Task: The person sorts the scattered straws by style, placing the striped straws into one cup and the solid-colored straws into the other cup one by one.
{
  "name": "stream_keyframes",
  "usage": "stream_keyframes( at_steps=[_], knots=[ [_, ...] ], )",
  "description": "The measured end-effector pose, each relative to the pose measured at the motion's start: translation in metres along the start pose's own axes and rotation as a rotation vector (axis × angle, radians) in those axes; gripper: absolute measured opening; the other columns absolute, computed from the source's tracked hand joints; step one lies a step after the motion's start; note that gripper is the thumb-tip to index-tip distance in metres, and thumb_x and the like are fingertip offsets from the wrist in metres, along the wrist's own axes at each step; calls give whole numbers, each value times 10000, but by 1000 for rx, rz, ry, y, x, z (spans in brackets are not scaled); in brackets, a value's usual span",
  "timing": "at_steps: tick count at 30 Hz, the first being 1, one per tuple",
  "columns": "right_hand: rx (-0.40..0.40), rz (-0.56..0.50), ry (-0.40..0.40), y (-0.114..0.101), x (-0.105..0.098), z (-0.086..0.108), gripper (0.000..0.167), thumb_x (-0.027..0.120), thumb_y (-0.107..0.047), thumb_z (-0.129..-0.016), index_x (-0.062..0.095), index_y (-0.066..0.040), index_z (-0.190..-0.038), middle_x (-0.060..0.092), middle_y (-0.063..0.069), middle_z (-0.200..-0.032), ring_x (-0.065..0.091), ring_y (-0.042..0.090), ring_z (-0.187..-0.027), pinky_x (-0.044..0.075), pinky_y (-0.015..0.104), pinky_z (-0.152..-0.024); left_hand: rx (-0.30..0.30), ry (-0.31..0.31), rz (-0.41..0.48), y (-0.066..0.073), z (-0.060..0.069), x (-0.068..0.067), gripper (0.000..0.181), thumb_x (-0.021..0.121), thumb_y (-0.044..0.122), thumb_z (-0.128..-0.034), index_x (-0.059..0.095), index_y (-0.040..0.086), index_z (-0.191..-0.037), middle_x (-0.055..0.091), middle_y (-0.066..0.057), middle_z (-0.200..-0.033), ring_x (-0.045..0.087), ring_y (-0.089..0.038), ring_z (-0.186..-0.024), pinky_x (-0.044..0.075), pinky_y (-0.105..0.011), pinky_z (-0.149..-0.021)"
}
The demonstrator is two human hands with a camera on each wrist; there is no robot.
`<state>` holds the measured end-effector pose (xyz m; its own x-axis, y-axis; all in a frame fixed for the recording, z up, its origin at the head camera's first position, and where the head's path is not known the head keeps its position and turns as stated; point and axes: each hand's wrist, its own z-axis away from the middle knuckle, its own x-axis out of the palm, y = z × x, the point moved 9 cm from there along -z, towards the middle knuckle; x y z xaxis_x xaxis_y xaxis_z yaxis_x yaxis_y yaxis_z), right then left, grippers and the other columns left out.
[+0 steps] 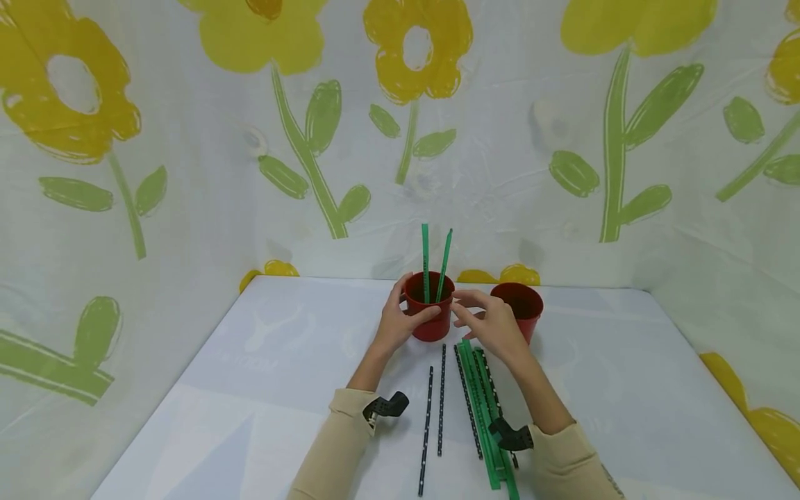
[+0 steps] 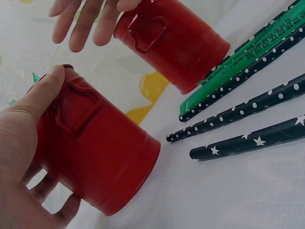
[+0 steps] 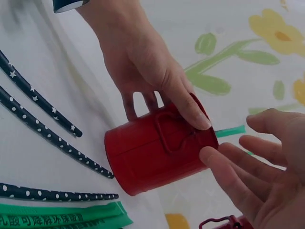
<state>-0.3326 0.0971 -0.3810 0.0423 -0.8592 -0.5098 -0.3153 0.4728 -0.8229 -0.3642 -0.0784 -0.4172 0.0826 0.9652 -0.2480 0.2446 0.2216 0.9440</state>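
A red metal bucket [image 1: 431, 325] with a small wire handle on its side is gripped by my left hand [image 1: 395, 321], thumb across the near side. Two green-wrapped sticks, likely straws [image 1: 426, 257], stand up out of it. At the bucket's right rim is my right hand [image 1: 490, 323], its fingers loosely bent and spread. In the right wrist view, one fingertip of the right hand [image 3: 271, 167] appears at the rim; whether it touches cannot be told. Nothing shows between those fingers.
Behind the right hand stands a second red bucket [image 1: 530, 323]. A bundle of green-wrapped and black dotted straws [image 1: 478, 396] lies nearer. Left of it are two loose black straws, one dotted [image 1: 442, 403], one starred [image 2: 257, 140]. A flowered curtain [image 1: 475, 173] surrounds the white table [image 1: 281, 368].
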Motion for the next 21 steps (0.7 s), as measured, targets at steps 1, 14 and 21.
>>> stream_keyframes(
  at_steps=[1,14,21],
  knots=[
    [0,2,-2,0,-1,1,411,627,-332,-959,607,-122,-1311,694,143,-1197,746,189,-790,615,347,-657,1,0,2,0,0,0,839,747,243,-865,257,157,-1541,421,-119,-1512,392,-335,-1376,489,-502,-1039],
    [42,0,-90,7,-2,11,385,627,-305,-961,613,-109,-1292,701,181,-1158,740,317,-830,616,415,-693,-6,-5,6,-2,-2,0,835,750,247,-866,259,193,-1540,429,-104,-1506,405,-313,-1369,483,-467,-1054],
    [91,116,-212,11,7,12,391,643,-312,-946,632,-82,-1263,712,173,-1131,737,264,-742,613,347,-675,0,-2,-4,0,-1,0,836,747,239,-870,257,166,-1543,426,-115,-1507,401,-324,-1370,473,-487,-1061]
  ],
)
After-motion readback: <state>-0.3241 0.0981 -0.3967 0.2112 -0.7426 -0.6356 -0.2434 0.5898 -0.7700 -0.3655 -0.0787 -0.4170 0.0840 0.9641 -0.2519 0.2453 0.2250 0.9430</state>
